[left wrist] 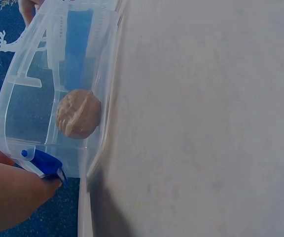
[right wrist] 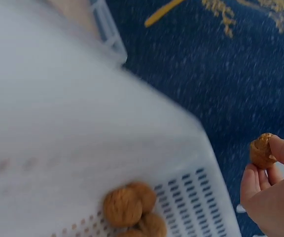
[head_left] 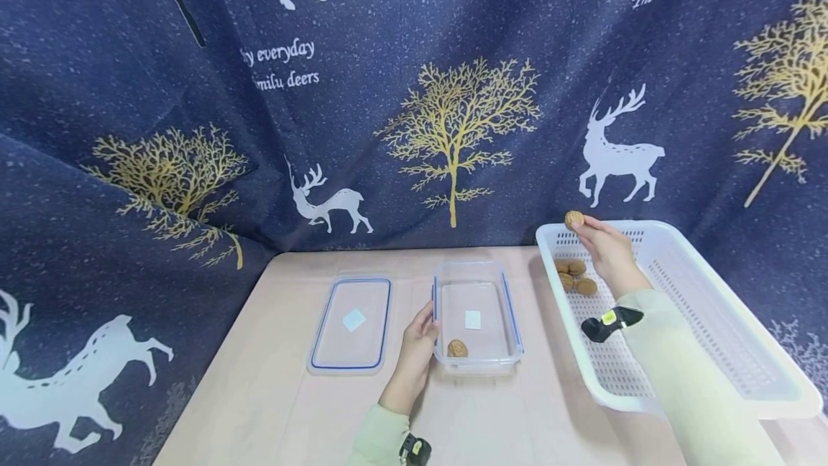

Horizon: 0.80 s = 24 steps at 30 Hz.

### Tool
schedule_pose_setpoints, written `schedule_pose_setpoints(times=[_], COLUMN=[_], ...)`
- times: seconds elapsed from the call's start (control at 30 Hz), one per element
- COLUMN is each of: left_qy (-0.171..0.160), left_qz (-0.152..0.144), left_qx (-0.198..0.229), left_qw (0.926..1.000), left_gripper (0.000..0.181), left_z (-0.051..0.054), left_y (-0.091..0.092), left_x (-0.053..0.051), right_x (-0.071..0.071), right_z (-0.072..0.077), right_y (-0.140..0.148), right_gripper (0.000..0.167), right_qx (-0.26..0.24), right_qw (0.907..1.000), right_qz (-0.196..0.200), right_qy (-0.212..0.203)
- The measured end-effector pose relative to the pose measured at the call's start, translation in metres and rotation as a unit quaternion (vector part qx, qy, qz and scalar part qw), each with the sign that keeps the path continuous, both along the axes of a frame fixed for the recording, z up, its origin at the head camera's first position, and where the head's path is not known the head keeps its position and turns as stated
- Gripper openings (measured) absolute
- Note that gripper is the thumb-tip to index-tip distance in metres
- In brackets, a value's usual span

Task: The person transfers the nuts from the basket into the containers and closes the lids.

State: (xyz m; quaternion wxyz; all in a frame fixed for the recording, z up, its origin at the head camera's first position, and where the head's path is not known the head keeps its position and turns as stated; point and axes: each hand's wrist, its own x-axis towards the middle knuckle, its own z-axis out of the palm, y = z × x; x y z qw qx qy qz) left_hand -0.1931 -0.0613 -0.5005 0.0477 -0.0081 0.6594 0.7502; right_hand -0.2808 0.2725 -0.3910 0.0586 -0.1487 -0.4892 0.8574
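Toward the right of the head view, the right hand (head_left: 608, 254) pinches a walnut (head_left: 573, 219) near the upper left corner of a white plastic basket (head_left: 701, 300); overlapping walnuts (head_left: 586, 286) inside are hard to count. The step looks like filling the clear food container (head_left: 466, 293) at lower centre, where one walnut lies; the next move likely calls for carrying leftward and releasing low. The left hand (head_left: 417, 347) touches its left wall; whether it grips, I cannot tell. A sleeve (head_left: 692, 372) hides part of the basket
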Motion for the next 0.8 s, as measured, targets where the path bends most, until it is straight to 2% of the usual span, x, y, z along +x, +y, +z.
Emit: schedule_pose_setpoints(times=[0.2,0.37,0.5,0.8], left_qy=[0.004,0.006,0.007,0.015], left_qz=[-0.002,-0.004,-0.002,-0.003], left_qx=[0.0,0.006,0.006,0.001], left_qw=[1.0,1.0,1.0,0.9999], left_gripper=[0.05,0.049,0.049,0.049], left_z=[-0.001,-0.003,-0.001,0.0], left_y=[0.0,0.0,0.0,0.0], left_x=[0.001,0.001,0.002,0.0], right_x=[0.005,0.01,0.013,0.02], right_z=[0.015,0.025,0.029,0.034], right_y=[-0.019,-0.035,-0.047,-0.074], right_gripper=[0.047,0.029,0.025,0.065], right_qx=[-0.011,-0.012,0.001,0.052], right_qw=[0.9998,0.9991,0.9987,0.9959], right_qz=[0.013,0.031,0.043,0.072], right_qy=[0.012,0.026,0.029,0.022])
